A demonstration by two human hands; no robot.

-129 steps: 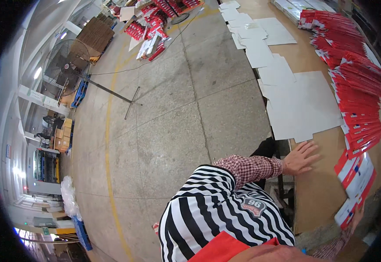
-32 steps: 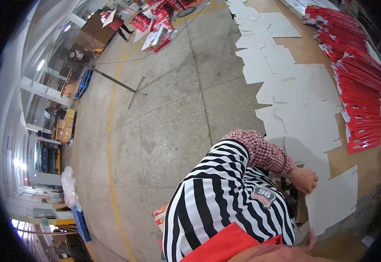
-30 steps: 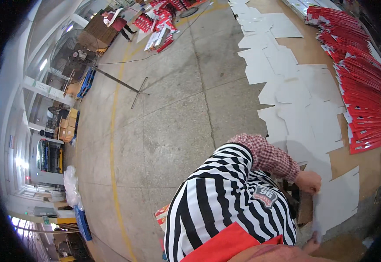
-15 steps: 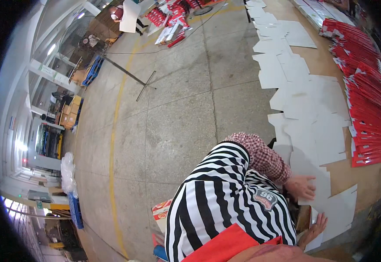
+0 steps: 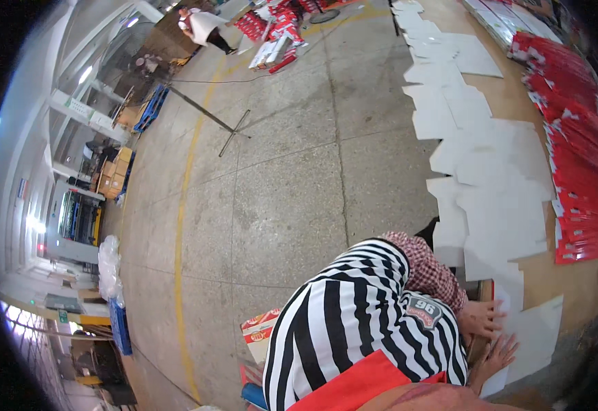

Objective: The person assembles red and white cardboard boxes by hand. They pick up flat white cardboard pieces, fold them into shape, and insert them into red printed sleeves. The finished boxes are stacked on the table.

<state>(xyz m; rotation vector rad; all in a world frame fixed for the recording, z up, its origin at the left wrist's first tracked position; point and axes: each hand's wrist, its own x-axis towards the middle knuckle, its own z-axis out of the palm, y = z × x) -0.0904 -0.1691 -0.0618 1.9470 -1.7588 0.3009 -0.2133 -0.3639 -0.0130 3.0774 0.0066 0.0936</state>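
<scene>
At the frame's lower right, the left hand [image 5: 480, 319] and right hand [image 5: 497, 355] rest, fingers spread, on white card sheets [image 5: 537, 334], probably light, stiffish, easily creased, best gripped by the edges.

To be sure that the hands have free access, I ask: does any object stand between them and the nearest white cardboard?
Nothing visible does: the left hand and right hand both appear to rest directly on the white cardboard. The red packages lie apart, farther up at picture right. Beneath the hands is hidden.
</scene>
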